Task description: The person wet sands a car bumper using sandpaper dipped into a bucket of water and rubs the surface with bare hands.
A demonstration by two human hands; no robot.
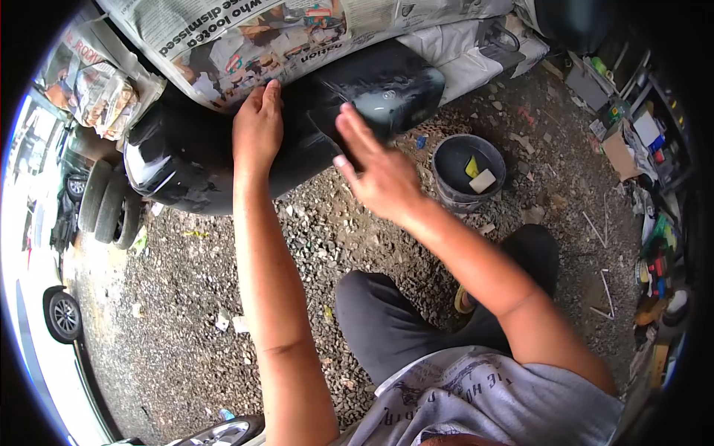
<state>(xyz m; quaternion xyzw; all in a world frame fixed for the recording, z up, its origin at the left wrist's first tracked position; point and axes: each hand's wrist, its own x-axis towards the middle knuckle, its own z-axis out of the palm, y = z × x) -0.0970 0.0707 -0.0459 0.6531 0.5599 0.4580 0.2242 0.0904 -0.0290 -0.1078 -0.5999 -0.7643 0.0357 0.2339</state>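
Newspaper point(260, 44) along bumper point(297, 163): "who looted", "nation". Left hand point(256, 137) open on bumper; right hand point(383, 178) fingers extended, grip unclear.

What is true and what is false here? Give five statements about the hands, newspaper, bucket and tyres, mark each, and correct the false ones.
1. The left hand reaches the newspaper's lower edge. True.
2. The right hand is inside the bucket. False: it is over the black part.
3. The bucket holds a yellow piece and a pale block. True.
4. The tyres lie flat. False: they stand on edge.
5. The ground is tiled. False: it is stony.
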